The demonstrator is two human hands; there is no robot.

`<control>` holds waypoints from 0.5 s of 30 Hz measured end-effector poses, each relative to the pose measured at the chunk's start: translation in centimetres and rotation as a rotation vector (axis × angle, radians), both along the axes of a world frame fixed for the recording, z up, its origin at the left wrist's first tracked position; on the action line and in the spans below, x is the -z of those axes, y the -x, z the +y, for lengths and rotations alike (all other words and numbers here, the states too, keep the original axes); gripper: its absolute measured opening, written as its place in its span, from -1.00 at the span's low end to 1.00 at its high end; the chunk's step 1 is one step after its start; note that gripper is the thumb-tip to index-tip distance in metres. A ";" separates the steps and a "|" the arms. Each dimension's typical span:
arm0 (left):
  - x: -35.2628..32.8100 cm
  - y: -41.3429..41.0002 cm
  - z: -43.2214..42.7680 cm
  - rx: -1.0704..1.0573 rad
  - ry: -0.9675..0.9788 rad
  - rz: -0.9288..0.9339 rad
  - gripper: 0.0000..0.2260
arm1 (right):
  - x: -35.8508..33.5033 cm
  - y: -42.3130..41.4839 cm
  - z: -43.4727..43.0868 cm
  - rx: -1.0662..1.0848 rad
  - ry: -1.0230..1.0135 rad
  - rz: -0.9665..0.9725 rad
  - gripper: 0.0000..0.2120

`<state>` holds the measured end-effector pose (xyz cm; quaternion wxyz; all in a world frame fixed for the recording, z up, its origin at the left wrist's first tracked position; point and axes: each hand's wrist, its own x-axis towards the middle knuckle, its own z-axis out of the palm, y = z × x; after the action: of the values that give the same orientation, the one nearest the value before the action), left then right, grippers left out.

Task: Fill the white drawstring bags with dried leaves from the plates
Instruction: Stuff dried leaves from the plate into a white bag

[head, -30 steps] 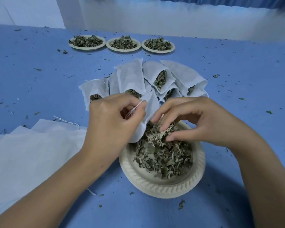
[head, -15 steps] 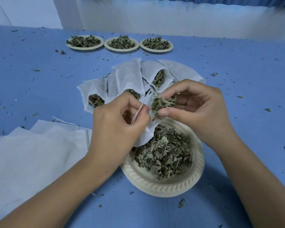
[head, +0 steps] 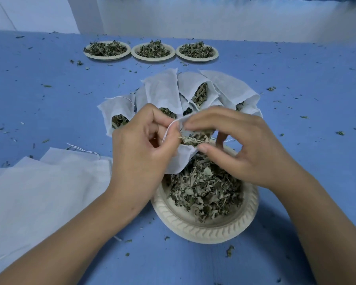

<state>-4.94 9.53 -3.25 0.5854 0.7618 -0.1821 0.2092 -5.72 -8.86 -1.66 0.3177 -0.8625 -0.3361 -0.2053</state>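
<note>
The left hand [head: 140,149] pinches a bag [head: 179,161] open by its mouth, just above the plate [head: 203,231] on the desk [head: 49,99]; the right hand [head: 245,149], fingers curled, pinches leaves [head: 193,138] at that mouth; filled bags [head: 162,91] lie fanned behind.

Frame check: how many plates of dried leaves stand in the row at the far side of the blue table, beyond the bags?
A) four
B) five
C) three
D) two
C: three heaped plates stand side by side there, the left plate, the middle plate and the right plate, all beyond the filled bags.
</note>
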 end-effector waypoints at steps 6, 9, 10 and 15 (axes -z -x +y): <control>0.2 0.2 -0.2 0.081 0.013 0.002 -0.86 | 0.0 0.2 0.5 0.049 -0.205 0.035 -0.90; 0.3 0.4 -0.2 0.127 0.000 -0.002 -0.86 | 0.7 0.0 1.1 0.080 -0.093 -0.033 -0.92; 0.3 0.4 -0.2 0.134 -0.004 -0.002 -0.86 | 0.8 -0.1 1.2 0.073 -0.055 -0.047 -0.94; 0.2 0.2 -0.1 0.043 -0.061 -0.059 -0.86 | 0.4 0.0 0.8 0.056 -0.032 -0.053 -0.81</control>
<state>-5.17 9.46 -3.41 0.5606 0.7688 -0.2220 0.2131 -5.71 -8.10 -2.07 0.3165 -0.8606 -0.3169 -0.2424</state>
